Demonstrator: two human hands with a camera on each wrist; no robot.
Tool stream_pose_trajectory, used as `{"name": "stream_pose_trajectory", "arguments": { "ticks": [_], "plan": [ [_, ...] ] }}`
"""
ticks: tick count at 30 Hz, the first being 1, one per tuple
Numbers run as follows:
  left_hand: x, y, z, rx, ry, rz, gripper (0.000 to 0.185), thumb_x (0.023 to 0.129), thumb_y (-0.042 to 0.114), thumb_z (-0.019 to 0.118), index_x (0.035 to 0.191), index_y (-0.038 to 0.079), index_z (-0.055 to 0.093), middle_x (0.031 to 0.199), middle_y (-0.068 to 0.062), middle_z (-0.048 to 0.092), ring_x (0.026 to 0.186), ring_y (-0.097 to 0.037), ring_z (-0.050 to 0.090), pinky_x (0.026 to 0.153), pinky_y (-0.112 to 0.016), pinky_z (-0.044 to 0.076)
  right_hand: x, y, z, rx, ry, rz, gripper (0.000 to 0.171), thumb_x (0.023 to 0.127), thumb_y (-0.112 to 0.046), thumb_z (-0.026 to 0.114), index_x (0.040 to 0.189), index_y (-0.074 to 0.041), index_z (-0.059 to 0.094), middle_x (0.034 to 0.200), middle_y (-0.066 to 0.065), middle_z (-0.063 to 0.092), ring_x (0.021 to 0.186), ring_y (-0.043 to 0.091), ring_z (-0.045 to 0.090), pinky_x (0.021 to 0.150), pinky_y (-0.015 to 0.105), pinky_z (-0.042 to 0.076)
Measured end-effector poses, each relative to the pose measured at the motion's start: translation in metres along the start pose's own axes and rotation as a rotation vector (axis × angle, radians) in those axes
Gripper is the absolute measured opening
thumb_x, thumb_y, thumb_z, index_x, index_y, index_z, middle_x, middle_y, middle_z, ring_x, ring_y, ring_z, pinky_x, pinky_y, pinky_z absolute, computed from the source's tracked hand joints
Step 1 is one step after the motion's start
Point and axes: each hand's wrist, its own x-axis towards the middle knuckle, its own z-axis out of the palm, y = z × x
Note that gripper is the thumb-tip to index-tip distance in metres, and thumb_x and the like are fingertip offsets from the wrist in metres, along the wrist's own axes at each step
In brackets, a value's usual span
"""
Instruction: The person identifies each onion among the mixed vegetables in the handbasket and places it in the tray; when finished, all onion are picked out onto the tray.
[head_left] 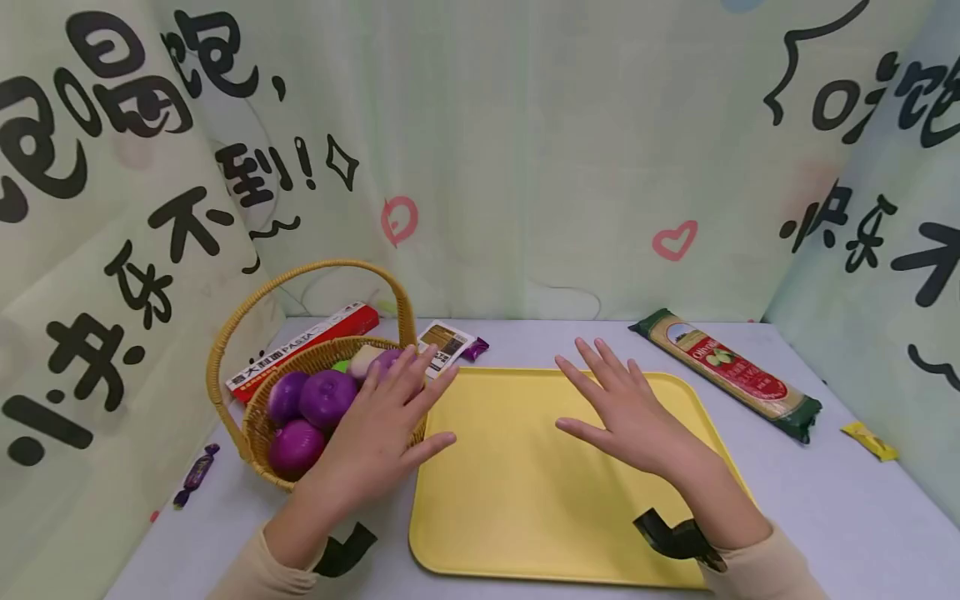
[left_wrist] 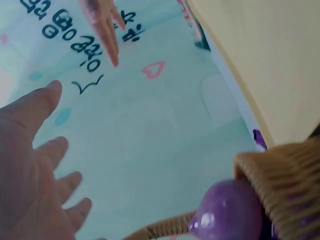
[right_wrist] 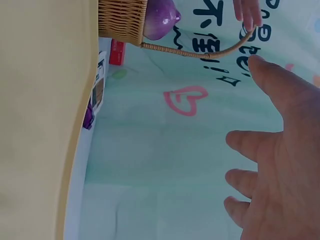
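My left hand [head_left: 375,429] hovers with fingers spread, overlapping the right side of a wicker basket [head_left: 258,433] in the head view. Its palm is bare in the left wrist view. The basket has a tall arched handle and holds several shiny purple onions [head_left: 327,398], plus a pale one partly hidden by the hand. Over the yellow tray [head_left: 510,517], my right hand [head_left: 626,412] is held with straight, spread fingers and nothing in it. The tray's bare surface lies below and between the two hands.
A long red-and-white box [head_left: 300,354] lies behind the basket. Near the tray's back left corner are a printed white packet [head_left: 447,346] and a purple-wrapped candy [head_left: 476,349]. To the right lie a noodle pack [head_left: 723,371] and a yellow sachet [head_left: 870,441]. Another wrapped candy [head_left: 197,477] is at left.
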Motion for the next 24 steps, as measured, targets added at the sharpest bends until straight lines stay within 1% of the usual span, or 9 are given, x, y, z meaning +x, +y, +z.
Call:
{"name": "stream_pose_trajectory", "arguments": {
  "ticks": [2,5,7,9,14,17,19,22,24],
  "plan": [
    [-0.001,-0.005,-0.007,-0.023,0.042,-0.004,0.075,0.089,0.055,0.054,0.151,0.035,0.016,0.16,0.001,0.012,0.148,-0.025,0.012,0.12,-0.054,0.016,0.003,-0.002,-0.001,-0.002,0.001,-0.008,0.074,0.09,-0.057,0.05,0.151,-0.026,0.023,0.16,0.009,0.01,0.147,0.034,0.003,0.113,0.068,0.008],
    [-0.002,-0.013,-0.02,-0.061,0.138,-0.014,0.078,0.086,0.046,0.063,0.15,0.034,0.021,0.159,0.001,0.016,0.147,-0.024,0.016,0.118,-0.055,0.022,0.007,-0.006,-0.002,0.002,0.002,-0.017,0.074,0.09,-0.058,0.05,0.151,-0.028,0.021,0.16,0.008,0.009,0.147,0.033,0.002,0.114,0.067,0.007],
    [-0.005,-0.02,-0.029,-0.075,0.224,-0.018,0.079,0.084,0.039,0.069,0.149,0.031,0.025,0.158,0.0,0.021,0.146,-0.025,0.019,0.117,-0.057,0.023,0.008,-0.008,-0.003,0.006,0.0,-0.02,0.075,0.09,-0.058,0.05,0.151,-0.028,0.02,0.16,0.008,0.008,0.147,0.033,0.001,0.115,0.067,0.007],
    [-0.008,-0.027,-0.036,-0.072,0.322,-0.029,0.081,0.08,0.032,0.074,0.148,0.028,0.03,0.156,-0.003,0.027,0.145,-0.026,0.022,0.113,-0.057,0.03,0.009,-0.009,-0.004,0.017,0.0,-0.021,0.075,0.09,-0.057,0.05,0.151,-0.028,0.02,0.161,0.007,0.007,0.147,0.033,0.001,0.115,0.066,0.007],
    [-0.023,-0.048,-0.053,-0.083,0.567,-0.084,0.081,0.076,0.014,0.078,0.146,0.02,0.037,0.151,-0.008,0.036,0.143,-0.027,0.027,0.11,-0.056,0.035,0.012,-0.011,-0.003,0.06,0.006,-0.035,0.074,0.09,-0.054,0.052,0.151,-0.027,0.019,0.161,0.006,0.006,0.148,0.03,0.0,0.116,0.064,0.008],
    [-0.034,-0.062,-0.06,-0.108,0.694,-0.149,0.075,0.077,0.007,0.075,0.143,0.016,0.041,0.149,-0.01,0.04,0.142,-0.028,0.03,0.111,-0.055,0.034,0.014,-0.011,-0.002,0.103,0.022,-0.058,0.074,0.091,-0.05,0.053,0.152,-0.026,0.018,0.161,0.006,0.006,0.148,0.03,0.003,0.117,0.062,0.012],
    [-0.042,-0.071,-0.063,-0.11,0.754,-0.216,0.072,0.078,0.004,0.073,0.142,0.015,0.043,0.147,-0.011,0.042,0.141,-0.028,0.031,0.11,-0.055,0.034,0.017,-0.012,-0.002,0.137,0.033,-0.071,0.074,0.092,-0.048,0.054,0.152,-0.026,0.017,0.161,0.006,0.006,0.148,0.031,0.005,0.117,0.06,0.016],
    [-0.054,-0.082,-0.062,-0.112,0.8,-0.329,0.073,0.077,0.0,0.073,0.142,0.015,0.043,0.147,-0.012,0.042,0.141,-0.028,0.031,0.111,-0.054,0.033,0.022,-0.014,-0.001,0.201,0.044,-0.083,0.073,0.093,-0.046,0.054,0.152,-0.027,0.016,0.161,0.004,0.007,0.147,0.031,0.011,0.116,0.058,0.024],
    [-0.063,-0.087,-0.059,-0.124,0.808,-0.4,0.073,0.077,0.0,0.073,0.142,0.016,0.044,0.146,-0.012,0.043,0.139,-0.029,0.034,0.111,-0.054,0.034,0.027,-0.016,0.0,0.241,0.046,-0.084,0.072,0.093,-0.045,0.054,0.152,-0.027,0.016,0.161,0.003,0.008,0.146,0.031,0.014,0.115,0.057,0.027]
  ]
}}
